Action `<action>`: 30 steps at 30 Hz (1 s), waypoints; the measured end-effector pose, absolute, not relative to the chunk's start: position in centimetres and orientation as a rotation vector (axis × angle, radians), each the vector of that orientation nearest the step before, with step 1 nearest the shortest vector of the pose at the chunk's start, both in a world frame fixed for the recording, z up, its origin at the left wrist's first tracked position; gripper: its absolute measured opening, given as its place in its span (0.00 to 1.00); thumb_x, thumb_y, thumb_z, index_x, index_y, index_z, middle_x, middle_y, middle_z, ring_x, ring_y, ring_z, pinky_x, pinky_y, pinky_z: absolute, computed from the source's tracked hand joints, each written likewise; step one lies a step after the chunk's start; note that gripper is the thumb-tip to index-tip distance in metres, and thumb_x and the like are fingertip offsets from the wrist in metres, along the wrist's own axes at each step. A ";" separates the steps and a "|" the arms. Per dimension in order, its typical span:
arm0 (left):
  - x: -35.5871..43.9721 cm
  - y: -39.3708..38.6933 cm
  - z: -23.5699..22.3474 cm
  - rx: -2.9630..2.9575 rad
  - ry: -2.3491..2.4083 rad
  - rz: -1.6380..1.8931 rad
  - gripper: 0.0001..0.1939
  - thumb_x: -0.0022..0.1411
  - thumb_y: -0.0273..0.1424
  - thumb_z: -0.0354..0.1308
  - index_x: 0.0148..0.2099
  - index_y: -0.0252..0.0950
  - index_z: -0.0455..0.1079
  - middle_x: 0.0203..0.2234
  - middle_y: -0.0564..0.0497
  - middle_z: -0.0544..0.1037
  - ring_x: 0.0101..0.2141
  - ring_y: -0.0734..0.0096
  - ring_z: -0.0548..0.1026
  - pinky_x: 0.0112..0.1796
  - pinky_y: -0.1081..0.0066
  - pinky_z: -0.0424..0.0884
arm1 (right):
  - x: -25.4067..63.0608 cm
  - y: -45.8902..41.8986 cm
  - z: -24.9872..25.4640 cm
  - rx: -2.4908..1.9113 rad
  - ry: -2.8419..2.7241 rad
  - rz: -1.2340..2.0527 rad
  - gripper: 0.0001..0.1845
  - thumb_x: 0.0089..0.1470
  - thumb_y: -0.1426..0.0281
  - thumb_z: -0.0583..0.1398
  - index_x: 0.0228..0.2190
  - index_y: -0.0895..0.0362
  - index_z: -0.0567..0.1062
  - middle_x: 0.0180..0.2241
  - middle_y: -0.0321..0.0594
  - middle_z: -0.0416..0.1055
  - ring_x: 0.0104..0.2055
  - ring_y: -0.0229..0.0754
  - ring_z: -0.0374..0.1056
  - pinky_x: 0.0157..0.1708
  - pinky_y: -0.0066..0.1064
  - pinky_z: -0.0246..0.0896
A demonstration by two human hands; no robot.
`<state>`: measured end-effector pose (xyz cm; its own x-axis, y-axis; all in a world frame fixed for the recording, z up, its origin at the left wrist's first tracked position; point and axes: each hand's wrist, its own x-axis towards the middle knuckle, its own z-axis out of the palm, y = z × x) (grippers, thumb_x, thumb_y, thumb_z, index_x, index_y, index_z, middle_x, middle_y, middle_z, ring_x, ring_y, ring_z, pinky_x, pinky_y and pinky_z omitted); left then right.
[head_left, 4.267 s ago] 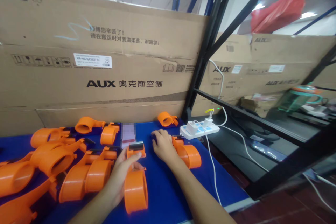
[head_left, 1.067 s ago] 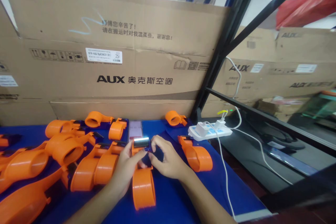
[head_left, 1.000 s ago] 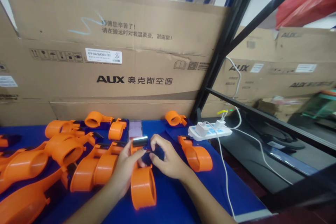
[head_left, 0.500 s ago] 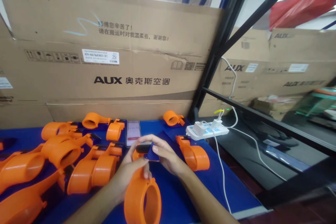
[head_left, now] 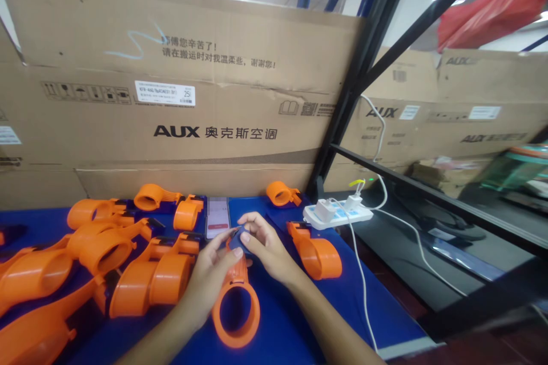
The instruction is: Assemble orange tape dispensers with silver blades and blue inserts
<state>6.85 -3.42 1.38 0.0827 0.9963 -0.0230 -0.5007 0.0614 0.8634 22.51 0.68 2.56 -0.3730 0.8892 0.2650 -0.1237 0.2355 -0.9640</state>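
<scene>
Both hands are closed on one orange tape dispenser [head_left: 236,316], whose round ring hangs toward me over the blue table. My left hand [head_left: 214,265] grips its upper end from the left, thumb on a dark blue flap [head_left: 240,241] at the head. From the other side my right hand [head_left: 266,245] pinches the same flap between thumb and fingers. What lies under the flap is hidden by the fingers. Close to the right hand rests another tape dispenser [head_left: 321,256]; beside the left hand lie more, such as this tape dispenser [head_left: 171,278].
Several orange dispensers cover the left of the blue table [head_left: 295,319]. A phone [head_left: 217,219] lies behind my hands. To the right are a white power strip [head_left: 338,212], a trailing white cable [head_left: 357,279] and a black metal frame [head_left: 346,108]. A large cardboard box [head_left: 214,97] stands behind.
The held dispenser has turned, so its ring now faces me more fully. The dark flap has swung over the head, and the fingers have closed in around it.
</scene>
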 end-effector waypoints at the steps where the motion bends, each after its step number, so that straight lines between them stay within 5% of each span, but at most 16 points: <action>1: 6.8 -3.4 1.4 0.827 0.802 1.335 0.28 0.54 0.33 0.73 0.57 0.36 0.77 0.50 0.40 0.83 0.49 0.52 0.81 0.49 0.64 0.77 | 22.5 0.7 2.5 -0.745 -1.546 1.320 0.23 0.58 0.52 0.66 0.47 0.50 0.67 0.32 0.33 0.67 0.28 0.37 0.64 0.21 0.25 0.63; 7: 6.5 -3.1 1.1 0.863 0.877 1.325 0.24 0.55 0.32 0.71 0.56 0.38 0.78 0.53 0.43 0.82 0.56 0.53 0.78 0.50 0.66 0.76 | 22.5 1.0 2.4 -0.742 -1.558 1.312 0.22 0.58 0.53 0.66 0.45 0.50 0.64 0.31 0.31 0.67 0.27 0.37 0.64 0.21 0.25 0.63; 13: 6.8 -3.4 1.6 0.796 0.861 1.365 0.26 0.51 0.33 0.74 0.53 0.36 0.79 0.50 0.40 0.83 0.51 0.49 0.81 0.48 0.62 0.78 | 22.4 0.9 2.3 -0.776 -1.615 1.259 0.20 0.61 0.51 0.63 0.45 0.50 0.65 0.32 0.32 0.70 0.27 0.37 0.67 0.23 0.27 0.64; 17: 6.9 -3.2 1.4 0.756 0.850 1.315 0.31 0.52 0.39 0.74 0.57 0.36 0.74 0.45 0.39 0.84 0.40 0.50 0.84 0.39 0.62 0.80 | 23.2 1.3 2.2 -0.964 -1.730 0.927 0.21 0.70 0.51 0.50 0.51 0.51 0.70 0.41 0.40 0.76 0.41 0.45 0.74 0.43 0.38 0.71; 22: 6.7 -2.8 0.2 0.768 0.886 1.304 0.34 0.55 0.43 0.72 0.60 0.37 0.69 0.41 0.40 0.84 0.35 0.54 0.84 0.35 0.63 0.79 | 25.0 2.5 1.0 -1.458 -1.845 0.227 0.26 0.68 0.59 0.54 0.61 0.58 0.68 0.60 0.55 0.70 0.64 0.58 0.63 0.64 0.51 0.55; 26: 6.7 -2.8 -0.1 0.754 0.894 1.281 0.36 0.54 0.45 0.72 0.61 0.38 0.67 0.40 0.40 0.84 0.36 0.52 0.84 0.35 0.62 0.79 | 25.4 3.0 -0.2 -1.761 -2.038 0.032 0.31 0.64 0.62 0.58 0.63 0.65 0.67 0.64 0.64 0.64 0.67 0.65 0.58 0.64 0.52 0.51; 30: 6.7 -3.0 0.5 0.738 0.868 1.277 0.31 0.56 0.46 0.71 0.57 0.38 0.68 0.41 0.40 0.83 0.38 0.52 0.84 0.36 0.62 0.79 | 25.3 3.0 -0.3 -1.816 -2.160 0.004 0.26 0.64 0.67 0.58 0.61 0.61 0.69 0.62 0.61 0.67 0.60 0.63 0.66 0.57 0.49 0.58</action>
<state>6.74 -3.01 0.51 0.0715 0.9882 -0.1351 -0.4892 0.1528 0.8587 25.26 3.04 -0.29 -0.1423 0.9606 0.2389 0.9598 0.1929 -0.2040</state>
